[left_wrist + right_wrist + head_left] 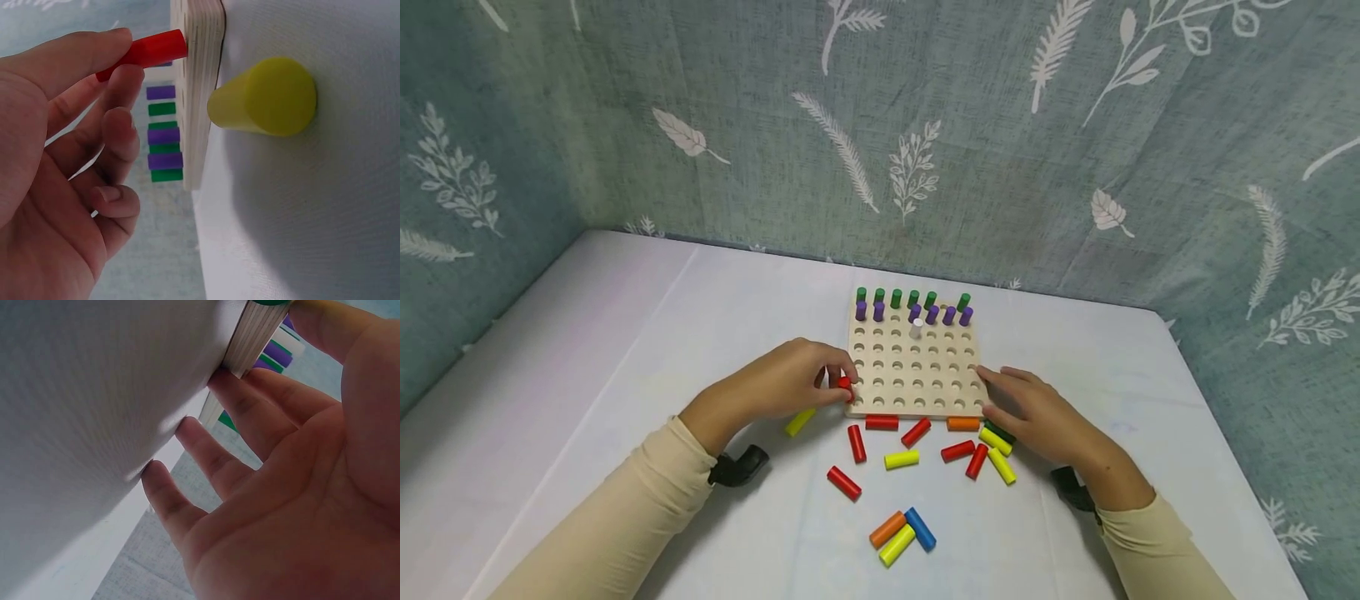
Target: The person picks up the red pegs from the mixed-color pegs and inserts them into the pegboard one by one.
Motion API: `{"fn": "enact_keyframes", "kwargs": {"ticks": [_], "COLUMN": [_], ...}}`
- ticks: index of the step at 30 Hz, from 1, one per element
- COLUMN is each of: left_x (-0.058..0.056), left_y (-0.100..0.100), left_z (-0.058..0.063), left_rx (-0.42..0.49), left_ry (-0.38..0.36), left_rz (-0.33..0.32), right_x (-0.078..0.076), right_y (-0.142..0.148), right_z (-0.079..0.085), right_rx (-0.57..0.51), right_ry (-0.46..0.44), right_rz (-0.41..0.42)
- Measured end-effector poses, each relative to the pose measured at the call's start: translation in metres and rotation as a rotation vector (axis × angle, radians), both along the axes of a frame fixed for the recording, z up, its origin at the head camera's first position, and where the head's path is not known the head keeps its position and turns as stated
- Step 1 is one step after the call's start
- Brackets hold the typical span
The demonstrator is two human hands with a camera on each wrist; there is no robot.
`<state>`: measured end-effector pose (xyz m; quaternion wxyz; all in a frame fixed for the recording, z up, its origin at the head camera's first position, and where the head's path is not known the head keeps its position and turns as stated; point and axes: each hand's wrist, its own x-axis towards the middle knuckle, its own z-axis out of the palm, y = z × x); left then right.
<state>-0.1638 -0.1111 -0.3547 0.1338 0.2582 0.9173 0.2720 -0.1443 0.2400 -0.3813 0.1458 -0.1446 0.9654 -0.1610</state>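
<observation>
Between thumb and index finger, my left hand (pixel 801 379) pinches a red peg (pixel 156 50), its lower end right at the near left corner of the wooden pegboard (pixel 915 367). My right hand (pixel 1037 417) rests with extended fingers against the board's right edge, fingertips touching the table in the right wrist view. Green pegs (pixel 897 298) stand along the back row, with a gap in it. Purple pegs (pixel 932 314) fill much of the second row. One white peg (pixel 917 327) stands just in front of them. A yellow peg (pixel 269 97) lies beside the left hand.
Loose red pegs (pixel 857 443) and yellow pegs (pixel 901 459) lie before the board, with an orange peg (pixel 962 423) at its front edge. Closer in, a blue peg (pixel 921 529) lies against orange and yellow ones. A leaf-patterned cloth (pixel 880 150) hangs behind the white table (pixel 737 292).
</observation>
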Motion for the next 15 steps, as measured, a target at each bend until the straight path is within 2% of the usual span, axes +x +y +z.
{"fn": "enact_keyframes", "kwargs": {"ticks": [6,15], "left_x": [-0.0017,0.0011], "left_y": [0.0010,0.0012], "left_z": [0.0013,-0.0037], "left_rx": [0.007,0.008], "left_ry": [0.003,0.002], "left_rz": [0.004,0.004], "right_x": [-0.0006,0.0017], "right_y": [-0.0001,-0.0017], "right_z": [0.0012,-0.0003], "right_rx": [-0.008,-0.007], "right_ry": [0.028,0.028], "right_rz": [0.010,0.022]}}
